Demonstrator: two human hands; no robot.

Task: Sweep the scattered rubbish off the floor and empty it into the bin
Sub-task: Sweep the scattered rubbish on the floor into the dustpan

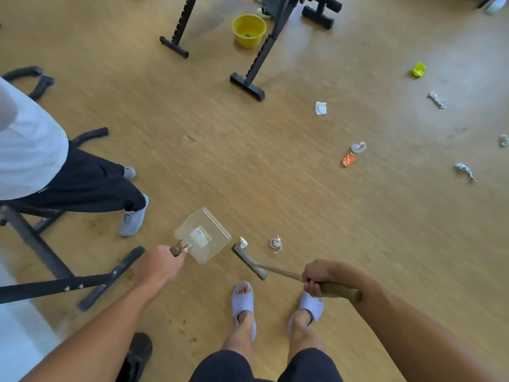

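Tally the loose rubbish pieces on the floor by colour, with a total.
White or silvery scraps: 7, for example the white scrap by the broom head
Orange wrapper: 1
Yellow-green piece: 1
Total: 9

Left hand (161, 264) extended forward and left, fingers wrapped tight around a handle, forearm bare and running back to the near left corner. Right hand (321, 277) fisted around a second handle, knuckles up, wrist bent, forearm angled to the near right. Both feet planted in slides, between the arms.
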